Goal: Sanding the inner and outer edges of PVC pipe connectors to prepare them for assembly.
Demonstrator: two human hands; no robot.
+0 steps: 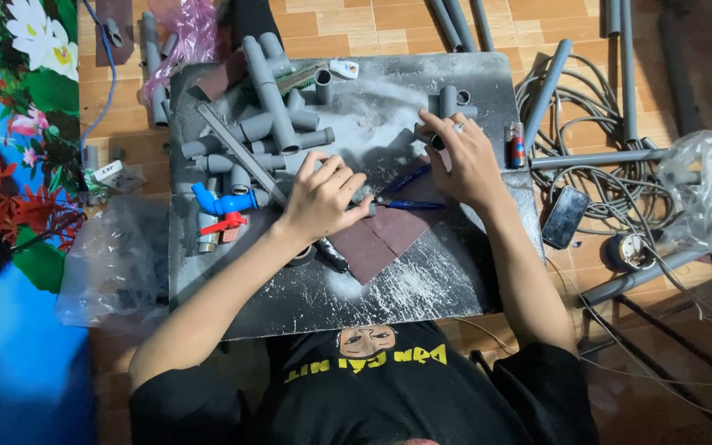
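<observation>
Left hand (320,198) on sandpaper (389,229); right hand (465,161) near red canister (517,144).

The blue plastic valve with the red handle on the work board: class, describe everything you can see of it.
The blue plastic valve with the red handle lies on its side near the left edge of the dusty grey work board. Its blue body looks like smooth plastic, and the flat red lever juts out below it. Short grey pipe fittings crowd above and beside it. The left hand rests just to its right without touching it.

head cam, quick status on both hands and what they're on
Left hand pressing down on sandpaper sheet. Right hand fingertips on grey pipe fitting. Blue-handled pliers lying between the hands.
</observation>
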